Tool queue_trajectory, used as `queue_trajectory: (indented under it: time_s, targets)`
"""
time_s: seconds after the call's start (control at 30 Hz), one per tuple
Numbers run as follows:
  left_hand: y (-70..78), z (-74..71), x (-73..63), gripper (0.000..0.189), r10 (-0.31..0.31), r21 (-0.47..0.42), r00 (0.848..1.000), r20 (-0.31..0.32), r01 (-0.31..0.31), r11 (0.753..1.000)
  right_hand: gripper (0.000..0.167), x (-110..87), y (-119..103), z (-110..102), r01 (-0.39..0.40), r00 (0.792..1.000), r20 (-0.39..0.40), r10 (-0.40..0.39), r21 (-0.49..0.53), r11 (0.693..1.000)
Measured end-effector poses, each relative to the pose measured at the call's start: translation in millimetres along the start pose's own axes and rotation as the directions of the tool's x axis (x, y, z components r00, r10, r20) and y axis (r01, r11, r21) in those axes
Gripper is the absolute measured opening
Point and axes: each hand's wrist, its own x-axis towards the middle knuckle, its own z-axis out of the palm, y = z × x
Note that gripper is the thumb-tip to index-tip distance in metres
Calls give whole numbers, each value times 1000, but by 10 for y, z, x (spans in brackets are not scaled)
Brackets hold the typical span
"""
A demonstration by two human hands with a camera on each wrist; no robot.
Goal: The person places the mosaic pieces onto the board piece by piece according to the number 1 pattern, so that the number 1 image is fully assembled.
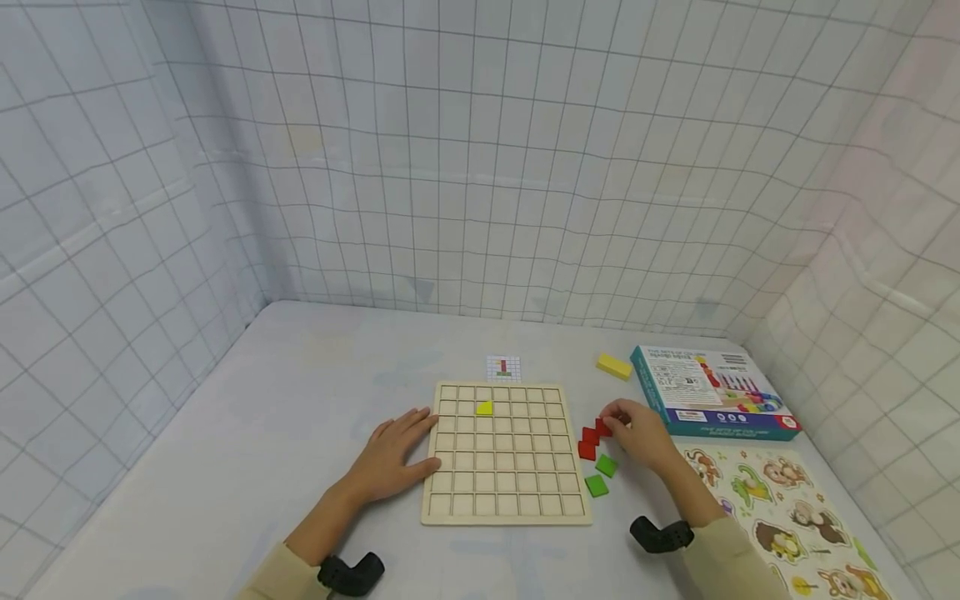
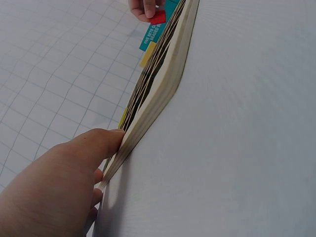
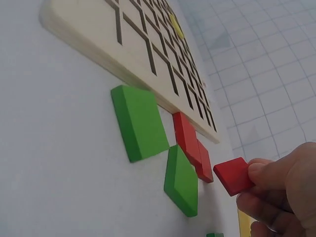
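A wooden grid board [image 1: 506, 521] lies in front of me, with a yellow tile [image 1: 484, 408] in one of its upper-left cells. My left hand [image 1: 390, 458] rests against the board's left edge, fingers spread and thumb touching the side. On the right, my right hand [image 1: 637, 429] pinches a red square tile [image 3: 233, 176] between thumb and fingers, above the table in the right wrist view. Two more red tiles [image 3: 185, 138] lie beside the board's right edge. Nearer to me are two green tiles, one [image 3: 143, 123] close to the board and another [image 3: 181, 181] beside it.
Behind the board lies a small card [image 1: 503, 368] with a gridded, coloured pattern. A yellow block [image 1: 614, 366] sits at the back right, near a teal-edged box [image 1: 712, 392]. An animal sticker sheet [image 1: 780, 508] lies at the right. Grid-patterned cloth walls [image 1: 487, 167] surround the table.
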Motion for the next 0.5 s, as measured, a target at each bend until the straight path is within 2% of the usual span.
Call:
queue_trajectory:
  time_s: [0.33, 0.5]
  targets:
    - [21, -20, 12, 70, 1, -3, 1000, -6, -1, 1000, 5, 94, -198, 78, 49, 999, -22, -49, 13, 999]
    - [23, -7, 6, 69, 10, -6, 999, -32, -10, 1000, 4, 154, -282, 167, 54, 999, -8, -53, 74, 996]
